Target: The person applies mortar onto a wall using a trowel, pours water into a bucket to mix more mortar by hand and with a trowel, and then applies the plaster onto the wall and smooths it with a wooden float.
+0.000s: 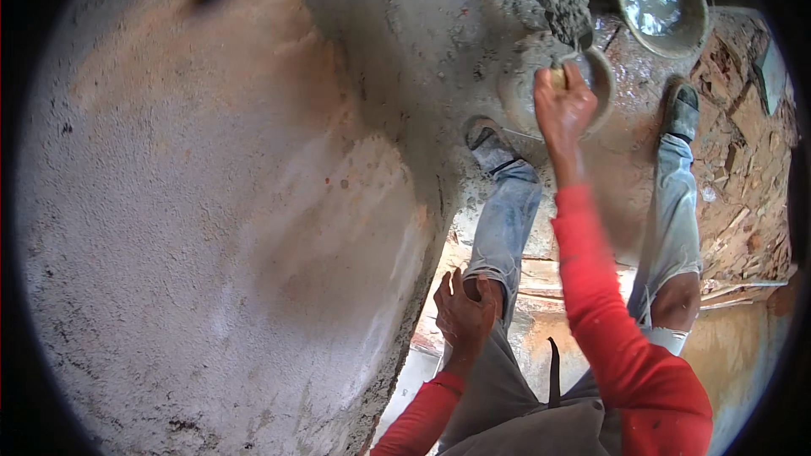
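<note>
My right hand is wrapped round the wooden handle of a trowel, its blade covered by a lump of wet grey mortar. The trowel is over a round pan, which has more grey mortar at its left side. By my left knee, my left hand hangs with its fingers apart and nothing in it. Left of me spreads a large plastered surface, partly covered with darker wet mortar toward the top.
A round bucket of water stands beyond the pan at the upper right. Broken rubble covers the ground on the right. My sandalled feet straddle the area near the pan. Wooden boards lie between my legs.
</note>
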Available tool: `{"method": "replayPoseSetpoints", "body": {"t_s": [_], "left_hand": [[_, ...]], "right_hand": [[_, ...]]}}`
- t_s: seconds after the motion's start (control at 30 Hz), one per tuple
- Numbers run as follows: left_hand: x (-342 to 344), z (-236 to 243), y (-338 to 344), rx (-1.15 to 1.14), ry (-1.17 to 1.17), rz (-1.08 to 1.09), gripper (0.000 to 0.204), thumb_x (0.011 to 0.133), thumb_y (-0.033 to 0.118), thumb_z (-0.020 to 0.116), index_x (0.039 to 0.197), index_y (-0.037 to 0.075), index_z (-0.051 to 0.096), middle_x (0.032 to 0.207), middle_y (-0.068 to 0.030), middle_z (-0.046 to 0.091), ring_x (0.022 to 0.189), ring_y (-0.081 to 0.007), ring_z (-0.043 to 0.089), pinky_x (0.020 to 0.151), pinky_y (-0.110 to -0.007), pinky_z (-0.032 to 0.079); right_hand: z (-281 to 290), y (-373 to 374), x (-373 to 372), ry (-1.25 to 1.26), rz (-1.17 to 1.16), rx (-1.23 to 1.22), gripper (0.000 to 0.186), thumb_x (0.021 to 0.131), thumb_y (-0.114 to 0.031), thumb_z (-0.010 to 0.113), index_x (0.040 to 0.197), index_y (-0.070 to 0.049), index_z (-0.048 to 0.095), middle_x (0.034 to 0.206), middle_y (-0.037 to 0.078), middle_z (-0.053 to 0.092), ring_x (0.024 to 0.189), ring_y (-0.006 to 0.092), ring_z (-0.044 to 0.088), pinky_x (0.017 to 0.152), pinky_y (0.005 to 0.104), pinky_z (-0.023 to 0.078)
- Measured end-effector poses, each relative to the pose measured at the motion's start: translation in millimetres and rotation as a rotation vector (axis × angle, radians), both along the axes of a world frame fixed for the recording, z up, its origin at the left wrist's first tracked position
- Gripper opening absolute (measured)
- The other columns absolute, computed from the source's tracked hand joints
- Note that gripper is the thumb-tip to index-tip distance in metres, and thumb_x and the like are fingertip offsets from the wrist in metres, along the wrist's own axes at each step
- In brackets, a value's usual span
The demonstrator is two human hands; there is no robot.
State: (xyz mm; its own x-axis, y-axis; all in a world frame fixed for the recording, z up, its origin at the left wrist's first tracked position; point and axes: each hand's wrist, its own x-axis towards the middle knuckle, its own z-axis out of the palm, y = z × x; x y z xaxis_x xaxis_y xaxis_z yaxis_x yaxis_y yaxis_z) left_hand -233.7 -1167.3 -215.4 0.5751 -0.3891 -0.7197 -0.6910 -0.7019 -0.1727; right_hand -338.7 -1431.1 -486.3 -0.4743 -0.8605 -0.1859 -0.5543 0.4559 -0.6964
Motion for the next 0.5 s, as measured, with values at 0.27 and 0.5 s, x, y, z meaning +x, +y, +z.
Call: {"method": "replayPoseSetpoints", "body": {"t_s": [0.27,0.5], "left_hand": [[2,5,34,-0.089,-0.015,-0.009,0.065,0.097,0.049,0.067,0.141,0.002,0.067,0.149,-0.0255,0.060,0.135,-0.0442,0.055,0.112,-0.053,0.050],[-1,3,31,0.020,0.000,0.006,0.058,0.101,0.047,0.067,0.140,0.004,0.067,0.146,-0.0238,0.061,0.134,-0.0440,0.057,0.108,-0.056,0.053]], "right_hand": [[73,132,161,-0.375,0.605,0.228,0.025,0.093,-0.025,0.072,0.108,-0.005,0.074,0.090,0.024,0.076,0.084,0.0476,0.073,0.071,0.0539,0.058],[94,168,-62,0.067,0.671,0.265,0.027,0.093,-0.024,0.072,0.113,-0.007,0.069,0.072,0.022,0.071,0.063,0.0458,0.071,0.057,0.0585,0.055]]}}
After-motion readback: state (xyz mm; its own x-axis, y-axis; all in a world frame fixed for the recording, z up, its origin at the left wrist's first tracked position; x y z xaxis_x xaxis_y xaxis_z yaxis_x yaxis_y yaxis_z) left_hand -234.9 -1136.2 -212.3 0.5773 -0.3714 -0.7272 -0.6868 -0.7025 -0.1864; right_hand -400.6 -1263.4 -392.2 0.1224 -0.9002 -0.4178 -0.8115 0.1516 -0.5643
